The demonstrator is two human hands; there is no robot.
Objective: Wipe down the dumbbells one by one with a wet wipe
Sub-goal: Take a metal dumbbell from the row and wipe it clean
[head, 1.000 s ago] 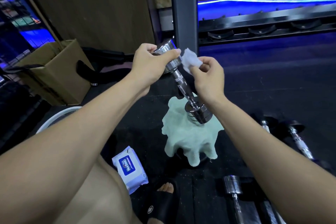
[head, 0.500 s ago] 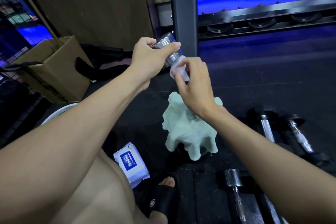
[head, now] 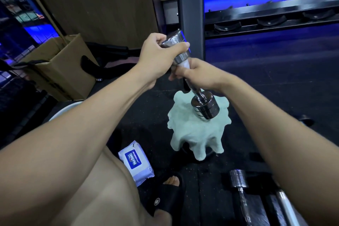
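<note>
Head view: one shiny chrome dumbbell point(head: 185, 68) is held in the air above the black rubber floor point(head: 275, 86), its long axis tilted, upper head toward the dark steel rack post point(head: 189, 5), lower head over a pale green cloth point(head: 194, 134). The left hand point(head: 161, 57) has its grip clamped round the upper head. The right hand point(head: 198, 74) is curled round the handle, pressing one white wet wipe point(head: 184, 64) against it. Two more chrome dumbbells point(head: 240, 187) lie on the floor at lower right. One white-and-blue wipe packet point(head: 136, 161) lies beside a black sandal point(head: 165, 198).
</note>
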